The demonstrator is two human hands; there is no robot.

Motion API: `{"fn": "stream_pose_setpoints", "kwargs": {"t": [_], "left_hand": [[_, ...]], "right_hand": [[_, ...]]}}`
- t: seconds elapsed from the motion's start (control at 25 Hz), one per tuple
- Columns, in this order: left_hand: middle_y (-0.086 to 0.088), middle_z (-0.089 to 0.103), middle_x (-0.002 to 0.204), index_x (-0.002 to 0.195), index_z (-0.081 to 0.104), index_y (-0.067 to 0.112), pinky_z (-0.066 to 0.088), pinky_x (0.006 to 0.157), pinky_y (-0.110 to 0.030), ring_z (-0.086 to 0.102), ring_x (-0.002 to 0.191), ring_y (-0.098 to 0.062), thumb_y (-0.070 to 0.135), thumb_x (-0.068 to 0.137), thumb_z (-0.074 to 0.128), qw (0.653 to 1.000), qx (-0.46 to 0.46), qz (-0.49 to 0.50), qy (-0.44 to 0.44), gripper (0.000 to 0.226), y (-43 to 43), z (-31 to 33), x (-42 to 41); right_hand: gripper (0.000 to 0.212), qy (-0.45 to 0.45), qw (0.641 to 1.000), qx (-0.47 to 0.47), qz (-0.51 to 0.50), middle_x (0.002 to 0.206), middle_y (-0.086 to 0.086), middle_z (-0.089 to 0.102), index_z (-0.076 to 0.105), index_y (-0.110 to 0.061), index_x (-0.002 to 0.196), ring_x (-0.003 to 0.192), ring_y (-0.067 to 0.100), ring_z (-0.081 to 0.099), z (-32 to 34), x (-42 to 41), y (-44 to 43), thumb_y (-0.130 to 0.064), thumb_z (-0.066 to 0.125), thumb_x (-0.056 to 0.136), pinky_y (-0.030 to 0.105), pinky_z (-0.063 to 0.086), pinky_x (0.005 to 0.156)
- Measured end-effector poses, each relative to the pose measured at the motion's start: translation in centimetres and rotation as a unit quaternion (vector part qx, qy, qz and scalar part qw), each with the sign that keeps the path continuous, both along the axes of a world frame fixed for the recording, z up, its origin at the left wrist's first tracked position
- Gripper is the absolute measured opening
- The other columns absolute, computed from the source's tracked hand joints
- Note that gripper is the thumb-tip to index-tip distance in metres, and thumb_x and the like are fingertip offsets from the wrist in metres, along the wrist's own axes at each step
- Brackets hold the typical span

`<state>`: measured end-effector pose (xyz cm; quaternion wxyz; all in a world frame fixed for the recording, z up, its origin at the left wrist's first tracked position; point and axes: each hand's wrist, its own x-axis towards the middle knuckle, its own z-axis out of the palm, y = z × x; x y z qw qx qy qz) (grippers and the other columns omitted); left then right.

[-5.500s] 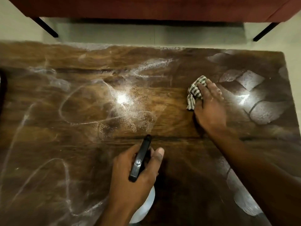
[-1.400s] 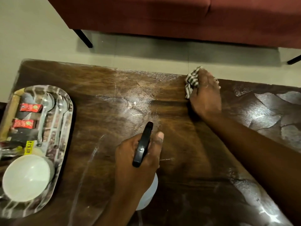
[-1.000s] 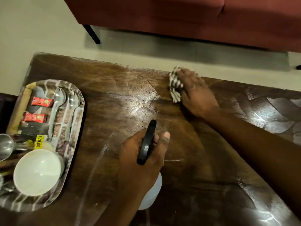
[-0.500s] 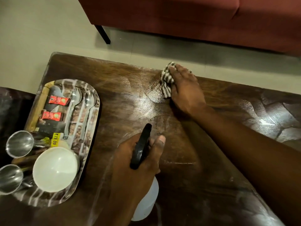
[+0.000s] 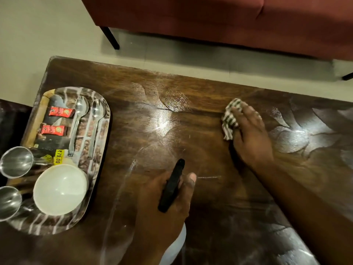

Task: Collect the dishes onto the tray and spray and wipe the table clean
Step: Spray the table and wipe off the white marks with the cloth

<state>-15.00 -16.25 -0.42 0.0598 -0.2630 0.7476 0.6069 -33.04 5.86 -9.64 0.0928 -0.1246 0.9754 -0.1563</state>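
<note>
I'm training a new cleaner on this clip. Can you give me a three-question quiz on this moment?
1. True or false: the right hand presses a cloth on the table.
2. What does the left hand hold? A) spray bottle B) spoon C) bowl
3. How many spoons lie on the tray?

Key: 1 true; 2 A; 3 two.

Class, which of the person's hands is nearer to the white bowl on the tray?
Left. The left hand, gripping the spray bottle, is just right of the white bowl. The right hand, on the cloth, lies far across the table.
</note>
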Motion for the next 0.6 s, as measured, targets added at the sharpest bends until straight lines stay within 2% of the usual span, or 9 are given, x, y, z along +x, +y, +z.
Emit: {"fn": "stream_pose_setpoints", "kwargs": {"t": [0.04,0.12,0.2,0.28,0.32,0.36,0.48,0.56,0.6], "left_hand": [[-0.015,0.062,0.048,0.058,0.062,0.005,0.057,0.053,-0.045,0.065,0.042,-0.026,0.029,0.093,0.079,1.0,0.008,-0.001,0.001,0.046,0.4,-0.2,0.4],[-0.016,0.059,0.046,0.057,0.06,0.005,0.055,0.052,-0.048,0.063,0.042,-0.029,0.028,0.092,0.079,1.0,0.024,-0.008,-0.001,0.047,1.0,-0.5,1.3],[-0.011,0.056,0.043,0.055,0.058,0.011,0.056,0.05,-0.041,0.061,0.04,-0.025,0.029,0.092,0.081,0.999,0.04,-0.028,-0.001,0.047,1.3,-0.5,2.0],[-0.002,0.054,0.043,0.061,0.062,0.015,0.052,0.049,-0.032,0.057,0.04,-0.018,0.036,0.092,0.081,0.998,0.042,-0.05,0.004,0.042,1.6,-0.5,3.0],[-0.001,0.054,0.044,0.066,0.065,0.013,0.051,0.05,-0.032,0.056,0.041,-0.018,0.041,0.091,0.081,0.998,0.039,-0.058,0.004,0.041,1.7,-0.6,3.6],[-0.002,0.054,0.046,0.069,0.066,0.012,0.049,0.05,-0.033,0.055,0.041,-0.018,0.044,0.09,0.079,0.997,0.036,-0.067,0.001,0.04,1.9,-0.7,4.3],[-0.002,0.054,0.048,0.07,0.063,0.014,0.05,0.049,-0.039,0.055,0.043,-0.02,0.046,0.088,0.077,0.996,0.032,-0.077,-0.009,0.039,2.5,-0.3,6.4],[-0.003,0.055,0.049,0.066,0.06,0.016,0.053,0.05,-0.045,0.058,0.044,-0.021,0.044,0.091,0.077,0.997,0.018,-0.073,-0.012,0.041,3.1,0.1,7.8],[-0.001,0.054,0.048,0.062,0.057,0.018,0.052,0.05,-0.042,0.058,0.045,-0.019,0.042,0.094,0.077,0.997,0.007,-0.072,-0.008,0.044,3.3,0.1,8.3]], "right_hand": [[0.064,0.0,0.993,-0.017,-0.113,0.176,0.004,0.023,0.038,-0.026,0.163,0.162,0.025,0.02,0.0,1.0,-0.7,-0.029,0.041,0.099,0.045,0.015,0.133],[0.063,-0.011,0.99,-0.018,-0.139,0.176,0.003,0.021,0.036,-0.025,0.164,0.163,0.024,0.016,0.1,4.2,-2.5,-0.022,0.047,0.102,0.046,0.013,0.133],[0.062,-0.018,0.997,0.008,0.07,0.177,0.001,0.016,0.031,-0.028,0.166,0.165,0.021,0.009,0.2,8.0,-2.9,-0.03,0.042,0.104,0.046,0.01,0.134],[0.061,-0.033,0.943,0.033,0.329,0.178,-0.001,0.013,0.03,-0.03,0.166,0.165,0.018,0.006,0.7,9.4,-0.6,-0.038,0.036,0.106,0.043,0.007,0.134],[0.061,-0.034,0.916,0.052,0.395,0.178,-0.002,0.013,0.03,-0.03,0.166,0.165,0.018,0.007,0.7,8.8,1.1,-0.04,0.036,0.106,0.042,0.007,0.134],[0.062,-0.032,0.918,0.064,0.39,0.178,-0.001,0.015,0.03,-0.03,0.166,0.165,0.019,0.009,0.4,8.2,2.5,-0.039,0.038,0.105,0.043,0.009,0.134],[0.067,-0.009,0.999,0.006,0.05,0.175,0.005,0.024,0.037,-0.027,0.164,0.163,0.025,0.019,-0.3,7.5,3.9,-0.032,0.038,0.097,0.051,0.018,0.132],[0.068,-0.014,0.99,-0.037,-0.132,0.175,0.004,0.024,0.04,-0.026,0.162,0.163,0.025,0.017,-0.2,9.2,0.7,-0.031,0.038,0.094,0.049,0.014,0.133],[0.067,-0.019,0.991,-0.042,-0.128,0.176,0.003,0.023,0.04,-0.026,0.162,0.164,0.024,0.015,-0.1,10.7,-1.1,-0.031,0.04,0.095,0.048,0.012,0.133]]}}
